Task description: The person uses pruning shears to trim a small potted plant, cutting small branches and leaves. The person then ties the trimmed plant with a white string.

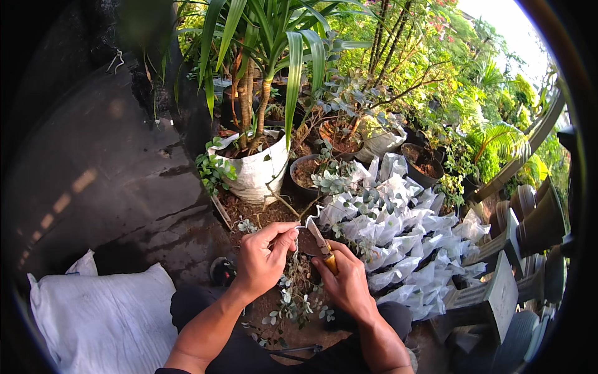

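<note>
My left hand (264,255) pinches a thin white twisted strip (319,211) between thumb and fingertips. In my right hand (343,276) is a knife (317,235) with a yellowish handle, its worn blade pointing up and to the left. The blade's tip is close beside the strip; whether they touch, I cannot tell. A branch with small grey-green leaves (299,299) hangs below my hands, above my lap. Bare forked stems (282,201) rise just beyond my fingers. My right fingers hide part of the knife handle.
White plastic bags (402,233) crowd the ground at the right, near stacked pots (542,210). Ahead stand a tall plant in a white sack (257,173) and black pots (306,173). A filled white sack (105,318) lies at the lower left, beside dark wet ground (117,187).
</note>
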The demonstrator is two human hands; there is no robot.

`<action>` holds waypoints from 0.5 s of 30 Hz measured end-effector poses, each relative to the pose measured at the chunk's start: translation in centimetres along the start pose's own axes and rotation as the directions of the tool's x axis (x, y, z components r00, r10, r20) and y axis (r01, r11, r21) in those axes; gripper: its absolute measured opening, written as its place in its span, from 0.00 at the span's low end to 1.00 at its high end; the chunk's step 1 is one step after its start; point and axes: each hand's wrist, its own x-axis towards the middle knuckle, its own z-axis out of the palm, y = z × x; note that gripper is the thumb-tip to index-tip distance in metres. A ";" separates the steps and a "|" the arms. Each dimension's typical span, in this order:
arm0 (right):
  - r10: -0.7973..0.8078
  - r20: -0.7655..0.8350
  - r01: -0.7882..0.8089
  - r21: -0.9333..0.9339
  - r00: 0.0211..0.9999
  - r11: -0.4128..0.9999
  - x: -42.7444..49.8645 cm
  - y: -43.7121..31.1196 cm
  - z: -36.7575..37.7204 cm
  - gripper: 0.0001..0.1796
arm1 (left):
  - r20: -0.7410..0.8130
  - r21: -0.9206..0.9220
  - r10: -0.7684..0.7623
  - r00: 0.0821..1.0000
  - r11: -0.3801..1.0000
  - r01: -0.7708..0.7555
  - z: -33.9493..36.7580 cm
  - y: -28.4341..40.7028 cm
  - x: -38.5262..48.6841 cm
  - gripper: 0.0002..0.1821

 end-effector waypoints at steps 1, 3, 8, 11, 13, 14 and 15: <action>-0.003 -0.004 0.003 -0.014 1.000 1.000 0.0 0.1 0.1 0.16 | -0.006 -0.005 -0.025 1.000 1.000 0.025 0.2 -0.1 -0.1 0.10; -0.042 -0.026 0.040 -0.075 0.999 0.996 -0.1 0.4 0.1 0.17 | -0.016 -0.017 -0.094 0.995 0.995 0.094 0.5 -0.4 -0.2 0.10; -0.165 -0.100 0.139 -0.229 0.981 0.964 -0.1 0.7 0.3 0.15 | -0.030 -0.202 -0.227 0.973 0.955 0.217 1.0 -0.5 -0.5 0.10; -0.200 -0.115 0.155 -0.319 0.973 0.935 0.0 0.7 0.5 0.14 | -0.043 -0.232 -0.224 0.974 0.950 0.208 1.6 -0.3 -0.8 0.10; -0.199 -0.102 0.160 -0.308 0.975 0.938 0.0 0.7 0.6 0.14 | -0.058 -0.206 -0.182 0.981 0.964 0.167 2.0 -0.3 -0.9 0.10; -0.190 -0.094 0.154 -0.302 0.977 0.941 -0.1 0.7 0.6 0.14 | -0.063 -0.190 -0.160 0.985 0.971 0.146 2.1 -0.3 -0.8 0.10; -0.177 -0.089 0.145 -0.289 0.980 0.946 -0.1 0.6 0.7 0.14 | -0.059 -0.178 -0.175 0.983 0.971 0.162 2.1 -0.3 -0.8 0.09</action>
